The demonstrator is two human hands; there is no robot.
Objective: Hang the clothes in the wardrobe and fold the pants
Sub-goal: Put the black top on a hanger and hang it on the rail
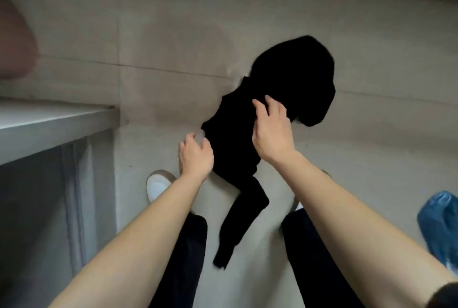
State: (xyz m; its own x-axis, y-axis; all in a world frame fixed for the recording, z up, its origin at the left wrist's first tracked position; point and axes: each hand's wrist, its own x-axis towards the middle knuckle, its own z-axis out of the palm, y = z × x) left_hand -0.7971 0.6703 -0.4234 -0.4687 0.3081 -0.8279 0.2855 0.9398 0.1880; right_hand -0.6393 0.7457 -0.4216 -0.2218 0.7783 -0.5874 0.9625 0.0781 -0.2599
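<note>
A black garment (pixel 285 79) hangs bunched in the air over the grey tiled floor, one narrow part trailing down between my legs. My right hand (pixel 271 129) grips the cloth near its middle, fingers curled into the fabric. My left hand (pixel 195 156) is at the garment's lower left edge, fingers curled at the cloth; the exact hold is hidden by the dark fabric. The image is motion-blurred.
A grey cabinet or table top (pixel 49 121) with a dark front stands at the left. My white shoe (pixel 158 183) is on the floor below my left hand. A blue shoe cover on another person's foot (pixel 438 223) is at the right edge.
</note>
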